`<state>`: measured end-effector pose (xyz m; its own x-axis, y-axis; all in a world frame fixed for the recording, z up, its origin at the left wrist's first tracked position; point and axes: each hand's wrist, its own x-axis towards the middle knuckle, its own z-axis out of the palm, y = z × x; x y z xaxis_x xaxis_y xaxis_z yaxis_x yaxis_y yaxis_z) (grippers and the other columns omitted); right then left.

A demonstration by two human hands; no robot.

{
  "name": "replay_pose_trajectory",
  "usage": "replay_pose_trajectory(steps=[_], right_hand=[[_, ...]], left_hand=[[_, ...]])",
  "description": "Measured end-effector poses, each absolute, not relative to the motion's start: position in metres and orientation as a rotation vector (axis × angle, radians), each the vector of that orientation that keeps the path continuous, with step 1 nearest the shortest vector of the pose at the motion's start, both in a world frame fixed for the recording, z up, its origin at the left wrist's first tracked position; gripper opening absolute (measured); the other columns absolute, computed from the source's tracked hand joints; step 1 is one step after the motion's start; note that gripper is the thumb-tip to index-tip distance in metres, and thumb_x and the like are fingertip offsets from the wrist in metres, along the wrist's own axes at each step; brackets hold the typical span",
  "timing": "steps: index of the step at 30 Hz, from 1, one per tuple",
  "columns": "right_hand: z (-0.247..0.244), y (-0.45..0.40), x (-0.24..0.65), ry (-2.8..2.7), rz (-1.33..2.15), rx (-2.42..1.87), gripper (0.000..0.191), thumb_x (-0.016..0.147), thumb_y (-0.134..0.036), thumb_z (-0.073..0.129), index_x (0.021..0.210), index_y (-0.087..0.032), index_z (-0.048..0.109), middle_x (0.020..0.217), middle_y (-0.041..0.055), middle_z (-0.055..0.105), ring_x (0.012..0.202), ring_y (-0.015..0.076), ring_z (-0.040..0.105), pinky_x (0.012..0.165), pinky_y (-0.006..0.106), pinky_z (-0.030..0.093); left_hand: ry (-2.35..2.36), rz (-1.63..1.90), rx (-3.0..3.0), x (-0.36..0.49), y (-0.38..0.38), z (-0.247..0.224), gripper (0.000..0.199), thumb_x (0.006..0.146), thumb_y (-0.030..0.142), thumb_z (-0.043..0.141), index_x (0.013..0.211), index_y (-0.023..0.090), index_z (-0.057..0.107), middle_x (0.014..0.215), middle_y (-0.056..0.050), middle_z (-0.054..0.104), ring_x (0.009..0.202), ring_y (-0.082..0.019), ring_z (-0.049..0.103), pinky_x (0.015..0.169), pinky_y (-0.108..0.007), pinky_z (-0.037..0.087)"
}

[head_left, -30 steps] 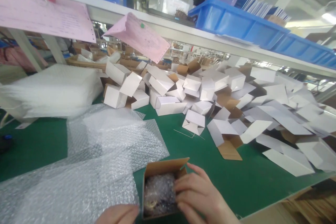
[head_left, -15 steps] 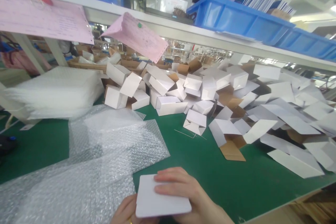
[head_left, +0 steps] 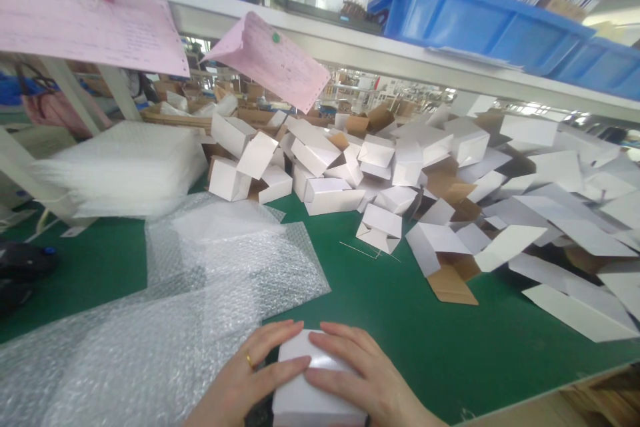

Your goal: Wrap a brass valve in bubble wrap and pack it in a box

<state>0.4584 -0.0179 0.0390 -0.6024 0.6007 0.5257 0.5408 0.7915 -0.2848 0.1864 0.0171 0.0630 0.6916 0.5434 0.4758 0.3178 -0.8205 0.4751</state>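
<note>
A small white box is at the bottom centre, near the table's front edge. My left hand wears a ring and curves over the box's left side, its fingertips on the top. From the right, my right hand lies across the top with fingers wrapped over it. Something dark shows beneath the box and my left hand, too hidden to make out. Sheets of bubble wrap spread over the green table to the left of my hands.
Many white cartons, some open, are heaped across the back and right. A stack of white foam sheets stands at the left, near a black object. A shelf with blue bins and hanging pink papers crosses above.
My left hand has come up from beneath the white item onto its top. A box shape with a front side now shows under both hands. The view has shifted slightly.
</note>
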Motion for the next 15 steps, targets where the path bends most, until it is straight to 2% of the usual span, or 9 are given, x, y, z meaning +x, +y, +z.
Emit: replay_pose_trajectory(steps=[3, 8, 11, 13, 15], right_hand=[[0.048, -0.018, 0.458, -2.329, 0.089, -0.829, 0.042, 0.11, -0.053, 0.045, 0.14, -0.026, 0.057, 0.149, 0.0124, 0.057, 0.144, 0.0278, 0.045, 0.108, 0.044, 0.051], [0.063, -0.021, 0.457, -2.312, 0.31, -0.834, 0.044, 0.108, -0.056, 0.048, 0.141, -0.027, 0.055, 0.148, 0.0106, 0.058, 0.144, 0.0261, 0.045, 0.115, 0.043, 0.047], [0.055, -0.023, 0.456, -2.273, 0.265, -0.87, 0.043, 0.109, -0.056, 0.046, 0.139, -0.028, 0.059, 0.147, 0.01, 0.058, 0.144, 0.0274, 0.046, 0.114, 0.044, 0.048], [0.048, -0.024, 0.456, -2.237, 0.201, -0.875, 0.043, 0.108, -0.056, 0.048, 0.138, -0.028, 0.061, 0.147, 0.0099, 0.059, 0.143, 0.0281, 0.046, 0.112, 0.043, 0.05], [0.045, -0.026, 0.456, -2.273, 0.139, -0.863, 0.043, 0.108, -0.056, 0.05, 0.137, -0.027, 0.061, 0.147, 0.0097, 0.06, 0.143, 0.0279, 0.047, 0.11, 0.042, 0.051]], left_hand=[[0.613, 1.001, 2.688, 0.185, 0.025, 0.053, 0.042, 0.106, 0.044, 0.049, 0.147, 0.031, 0.053, 0.155, -0.005, 0.052, 0.138, -0.022, 0.052, 0.112, -0.038, 0.052], [0.583, 0.994, 2.855, 0.181, 0.025, 0.058, 0.046, 0.107, 0.044, 0.047, 0.15, 0.028, 0.052, 0.157, -0.005, 0.05, 0.135, -0.023, 0.053, 0.106, -0.036, 0.057], [0.624, 1.054, 2.782, 0.186, 0.016, 0.062, 0.04, 0.109, 0.031, 0.038, 0.145, 0.034, 0.056, 0.16, -0.004, 0.046, 0.139, -0.023, 0.05, 0.108, -0.04, 0.055], [0.696, 1.123, 2.656, 0.19, 0.008, 0.06, 0.045, 0.108, 0.021, 0.032, 0.138, 0.039, 0.06, 0.158, -0.003, 0.047, 0.142, -0.023, 0.048, 0.109, -0.043, 0.055], [0.72, 1.157, 2.552, 0.193, 0.002, 0.053, 0.045, 0.108, 0.023, 0.03, 0.134, 0.042, 0.062, 0.157, -0.003, 0.049, 0.142, -0.025, 0.048, 0.109, -0.048, 0.054]])
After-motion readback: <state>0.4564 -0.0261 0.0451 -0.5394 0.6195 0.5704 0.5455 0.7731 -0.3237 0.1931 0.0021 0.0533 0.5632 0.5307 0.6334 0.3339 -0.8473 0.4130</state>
